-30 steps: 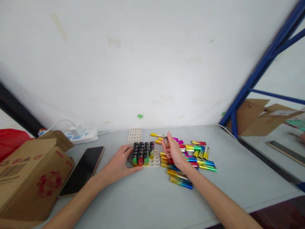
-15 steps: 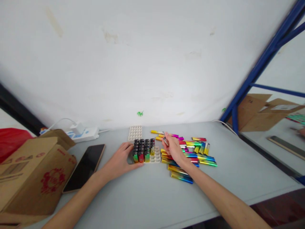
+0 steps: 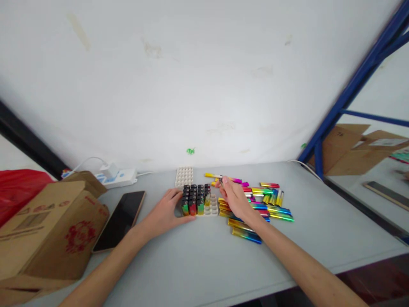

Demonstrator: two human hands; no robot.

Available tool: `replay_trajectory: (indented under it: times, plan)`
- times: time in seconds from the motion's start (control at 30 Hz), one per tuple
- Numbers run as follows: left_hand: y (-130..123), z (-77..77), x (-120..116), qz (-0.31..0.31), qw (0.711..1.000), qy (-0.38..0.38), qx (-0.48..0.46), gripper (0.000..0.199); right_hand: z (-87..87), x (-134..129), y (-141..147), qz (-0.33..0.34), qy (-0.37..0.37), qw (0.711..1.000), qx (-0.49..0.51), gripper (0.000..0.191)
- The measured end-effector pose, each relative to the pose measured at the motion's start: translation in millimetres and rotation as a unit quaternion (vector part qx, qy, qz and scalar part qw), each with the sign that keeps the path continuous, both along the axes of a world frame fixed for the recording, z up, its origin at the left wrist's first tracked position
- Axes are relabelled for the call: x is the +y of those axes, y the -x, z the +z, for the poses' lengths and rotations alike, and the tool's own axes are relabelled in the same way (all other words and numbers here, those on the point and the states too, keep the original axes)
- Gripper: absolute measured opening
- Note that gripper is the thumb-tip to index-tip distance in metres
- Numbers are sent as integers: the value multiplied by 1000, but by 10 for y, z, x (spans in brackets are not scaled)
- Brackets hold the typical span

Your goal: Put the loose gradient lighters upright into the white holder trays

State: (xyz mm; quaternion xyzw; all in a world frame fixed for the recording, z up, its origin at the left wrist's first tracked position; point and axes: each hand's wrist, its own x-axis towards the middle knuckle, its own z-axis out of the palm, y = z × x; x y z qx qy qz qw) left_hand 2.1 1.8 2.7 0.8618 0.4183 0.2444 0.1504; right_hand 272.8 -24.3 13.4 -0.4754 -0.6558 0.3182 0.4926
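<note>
Black-topped lighters (image 3: 193, 198) stand in rows in a white tray (image 3: 214, 209), whose right-hand holes show. My left hand (image 3: 164, 213) curves around the tray's left side, fingers behind and thumb along the front, against the lighters. My right hand (image 3: 234, 196) is just right of the tray, fingers pinched on a small lighter (image 3: 220, 181), mostly hidden by them. Under and beside this hand lies a loose pile of shiny multicoloured lighters (image 3: 244, 224). A second white tray (image 3: 184, 176) with bare holes lies behind the filled rows.
A dark phone (image 3: 119, 221) and a cardboard box (image 3: 57, 230) are at left, with a power strip (image 3: 121, 178) behind. A blue frame (image 3: 332, 115) rises at right. Beyond it are an open carton (image 3: 341, 149), another phone (image 3: 388, 195) and part of a person's hand (image 3: 405, 175).
The view has shifted slightly, moving the tabletop things a little to the right. My right hand has turned slightly, its fingertips still pinched on the lighter. My left hand stays around the tray.
</note>
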Motion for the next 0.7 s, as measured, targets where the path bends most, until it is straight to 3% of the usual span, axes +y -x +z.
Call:
replay_trajectory:
  times: [0.17,0.3,0.47,0.7]
  plan:
    - [-2,-5,-11,1,1000,-2,2,67,112,-77,-20,-13,-161,973,-163,29]
    - [4,-19,-11,1,1000,-6,16,68,106,-99,-17,-15,-215,956,-200,22]
    - [0,0,-17,-2,1000,-1,27,65,45,-118,-3,-32,-233,951,-198,24]
    - [-3,-10,-13,-4,1000,-2,19,68,54,-93,0,102,-196,940,-259,25]
